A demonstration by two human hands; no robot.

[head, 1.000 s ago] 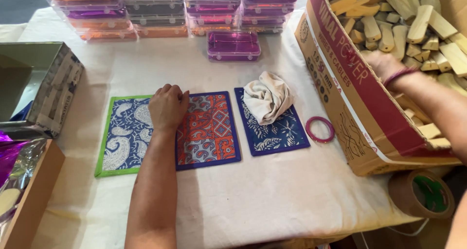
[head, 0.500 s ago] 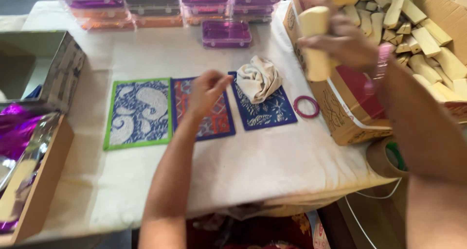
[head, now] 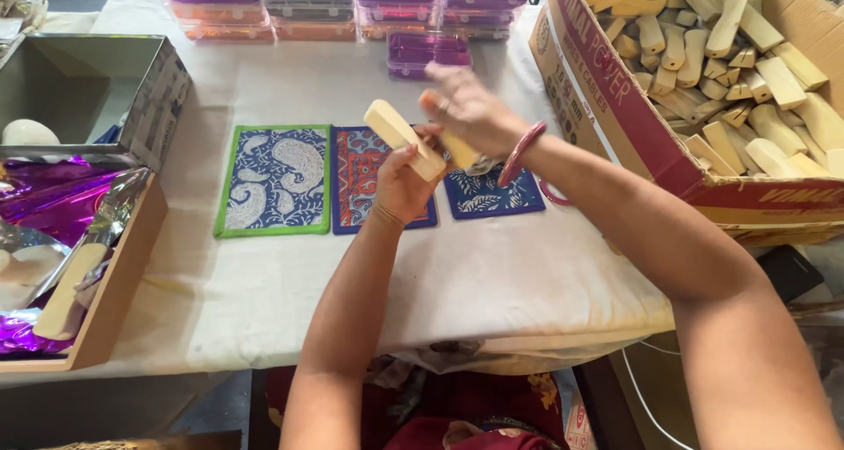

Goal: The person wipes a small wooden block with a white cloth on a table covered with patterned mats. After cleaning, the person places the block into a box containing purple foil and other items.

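Observation:
My left hand (head: 403, 185) grips a pale wooden block (head: 403, 139) from below and holds it tilted above the mats. My right hand (head: 470, 112), with a red bangle (head: 520, 154) on the wrist, is blurred and closes over the block's right end, where a further pale wooden part (head: 459, 154) shows under the palm. I cannot tell if that part is a second block. Both hands hover over a red-and-blue patterned mat (head: 356, 186) and a dark blue mat (head: 492, 197).
A green-edged blue paisley mat (head: 274, 179) lies on the white tablecloth (head: 440, 274). A large cardboard box (head: 615, 107) of several wooden blocks (head: 738, 72) stands at right. Stacked plastic boxes (head: 308, 6) line the back, a purple one (head: 426, 50) in front. An open box (head: 132, 90) and a tray with purple foil (head: 53, 204) sit at left.
My right hand brought a wooden block from the cardboard box to the middle. My left hand rose off the mats and took hold of it. The cream cloth is now hidden behind my hands.

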